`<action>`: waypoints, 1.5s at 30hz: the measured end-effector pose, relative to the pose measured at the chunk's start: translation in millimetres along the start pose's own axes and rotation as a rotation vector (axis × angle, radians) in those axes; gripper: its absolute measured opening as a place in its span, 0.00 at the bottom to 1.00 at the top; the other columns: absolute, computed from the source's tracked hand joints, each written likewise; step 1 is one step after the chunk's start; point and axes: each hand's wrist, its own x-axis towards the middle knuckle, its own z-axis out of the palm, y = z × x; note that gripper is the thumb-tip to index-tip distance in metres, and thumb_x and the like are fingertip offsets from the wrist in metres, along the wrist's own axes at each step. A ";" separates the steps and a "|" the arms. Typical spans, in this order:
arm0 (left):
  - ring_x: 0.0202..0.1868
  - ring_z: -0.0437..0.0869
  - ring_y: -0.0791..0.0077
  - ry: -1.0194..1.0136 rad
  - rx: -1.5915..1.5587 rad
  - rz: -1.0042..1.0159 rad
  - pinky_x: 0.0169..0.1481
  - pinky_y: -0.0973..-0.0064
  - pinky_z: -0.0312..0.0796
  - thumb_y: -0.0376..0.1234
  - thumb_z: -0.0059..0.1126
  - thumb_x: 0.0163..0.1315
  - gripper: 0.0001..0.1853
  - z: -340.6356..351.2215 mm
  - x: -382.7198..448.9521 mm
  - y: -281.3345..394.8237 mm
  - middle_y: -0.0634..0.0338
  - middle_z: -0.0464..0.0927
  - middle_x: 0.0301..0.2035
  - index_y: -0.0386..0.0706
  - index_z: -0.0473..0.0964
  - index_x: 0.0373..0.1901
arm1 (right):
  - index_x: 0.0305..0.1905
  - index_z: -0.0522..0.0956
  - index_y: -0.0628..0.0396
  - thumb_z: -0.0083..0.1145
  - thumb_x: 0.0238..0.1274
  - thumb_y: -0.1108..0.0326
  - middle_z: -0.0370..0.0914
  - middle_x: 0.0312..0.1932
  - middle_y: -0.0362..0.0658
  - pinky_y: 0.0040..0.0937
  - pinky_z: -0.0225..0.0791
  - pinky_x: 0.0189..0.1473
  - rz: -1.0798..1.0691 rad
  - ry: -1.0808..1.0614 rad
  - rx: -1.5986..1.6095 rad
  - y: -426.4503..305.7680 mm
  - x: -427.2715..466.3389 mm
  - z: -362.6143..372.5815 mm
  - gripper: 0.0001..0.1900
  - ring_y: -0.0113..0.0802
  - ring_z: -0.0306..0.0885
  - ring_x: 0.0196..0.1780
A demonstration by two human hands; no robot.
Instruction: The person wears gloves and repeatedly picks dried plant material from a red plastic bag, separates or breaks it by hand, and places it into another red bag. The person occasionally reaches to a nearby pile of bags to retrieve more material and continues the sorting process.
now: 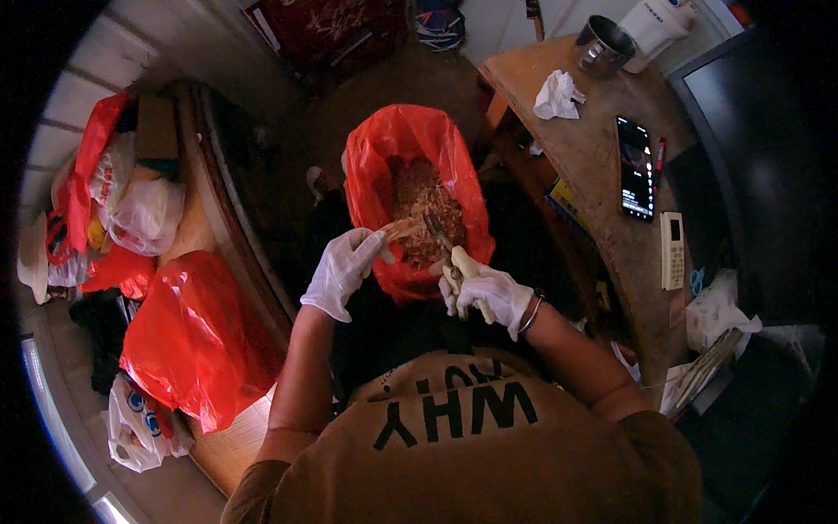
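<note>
In the head view my left hand [347,270], in a white glove, pinches a pale brown, fibrous dried piece [402,228] between thumb and fingers. My right hand [488,288], also gloved in white, is closed around the pale handles of a hand pruner [463,268]. The pruner's dark metal jaws lie close to the right end of the piece; whether they touch it, I cannot tell. Beneath both hands, a red plastic bag [458,154] lies open like a lining, with brown shredded bits [429,193] inside it. A bracelet is on my right wrist.
At the right, a wooden desk [589,157] holds a lit phone [635,168], a crumpled tissue [558,95], a metal mug [603,46], a remote control [672,251] and a monitor [766,177]. On the left stand a full red bag [196,340] and several other plastic bags [147,213].
</note>
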 end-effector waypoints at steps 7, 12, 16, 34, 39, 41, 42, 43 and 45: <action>0.19 0.65 0.83 0.072 -0.058 0.023 0.24 0.82 0.59 0.49 0.51 0.68 0.22 11.4 -5.9 8.8 0.66 0.77 0.21 0.38 0.77 0.32 | 0.52 0.67 0.57 0.51 0.43 0.75 0.71 0.39 0.42 0.31 0.69 0.44 -0.136 0.027 -0.086 3.3 2.7 18.8 0.24 0.34 0.73 0.42; 0.20 0.67 0.82 0.099 -0.007 0.016 0.26 0.81 0.61 0.48 0.50 0.68 0.22 14.2 -5.8 9.0 0.65 0.77 0.21 0.38 0.78 0.30 | 0.52 0.68 0.55 0.54 0.43 0.76 0.71 0.41 0.42 0.31 0.68 0.43 -0.128 0.085 -0.083 11.9 11.0 17.6 0.25 0.33 0.73 0.43; 0.21 0.69 0.80 0.086 0.093 0.066 0.27 0.79 0.63 0.47 0.50 0.69 0.22 17.4 -1.9 -1.4 0.63 0.75 0.20 0.37 0.78 0.29 | 0.53 0.67 0.56 0.55 0.45 0.68 0.68 0.40 0.40 0.29 0.65 0.47 -0.098 0.068 -0.162 20.3 19.1 12.1 0.25 0.30 0.69 0.42; 0.19 0.65 0.81 0.148 0.179 0.108 0.25 0.80 0.59 0.44 0.51 0.68 0.20 18.9 5.4 -10.0 0.66 0.71 0.17 0.37 0.77 0.26 | 0.43 0.68 0.51 0.50 0.50 0.76 0.63 0.20 0.35 0.21 0.54 0.16 0.048 0.235 -0.149 28.7 44.5 16.8 0.14 0.23 0.59 0.17; 0.18 0.64 0.82 0.147 0.062 0.068 0.25 0.81 0.58 0.45 0.50 0.68 0.21 14.3 4.2 -6.8 0.67 0.69 0.16 0.37 0.77 0.26 | 0.47 0.67 0.55 0.50 0.47 0.75 0.65 0.22 0.36 0.24 0.62 0.22 0.014 0.069 0.063 7.9 20.4 11.8 0.18 0.25 0.64 0.20; 0.18 0.63 0.83 0.135 0.047 0.071 0.24 0.82 0.57 0.46 0.50 0.68 0.21 11.0 4.2 -3.4 0.67 0.69 0.16 0.38 0.76 0.26 | 0.49 0.67 0.56 0.50 0.46 0.74 0.66 0.24 0.36 0.24 0.65 0.25 0.003 0.015 0.027 1.4 13.3 9.0 0.20 0.26 0.66 0.23; 0.18 0.63 0.83 0.131 0.042 0.070 0.24 0.82 0.56 0.46 0.50 0.68 0.21 10.1 3.8 -2.2 0.67 0.70 0.16 0.38 0.76 0.27 | 0.51 0.67 0.57 0.50 0.46 0.73 0.68 0.27 0.38 0.26 0.67 0.29 0.029 0.030 0.013 -0.8 12.4 8.2 0.22 0.27 0.68 0.26; 0.17 0.62 0.84 0.119 0.017 0.039 0.23 0.82 0.54 0.47 0.50 0.68 0.21 9.2 3.2 -1.1 0.68 0.69 0.16 0.38 0.76 0.28 | 0.51 0.68 0.57 0.50 0.46 0.73 0.68 0.28 0.38 0.26 0.68 0.30 0.021 0.015 0.030 -1.8 10.4 6.6 0.22 0.27 0.68 0.27; 0.16 0.60 0.84 0.100 -0.017 -0.025 0.20 0.82 0.50 0.49 0.51 0.67 0.22 6.5 1.8 1.0 0.69 0.67 0.16 0.39 0.76 0.29 | 0.52 0.68 0.57 0.51 0.45 0.73 0.68 0.29 0.39 0.27 0.68 0.31 0.027 0.024 0.011 -2.9 8.7 3.7 0.23 0.27 0.69 0.27</action>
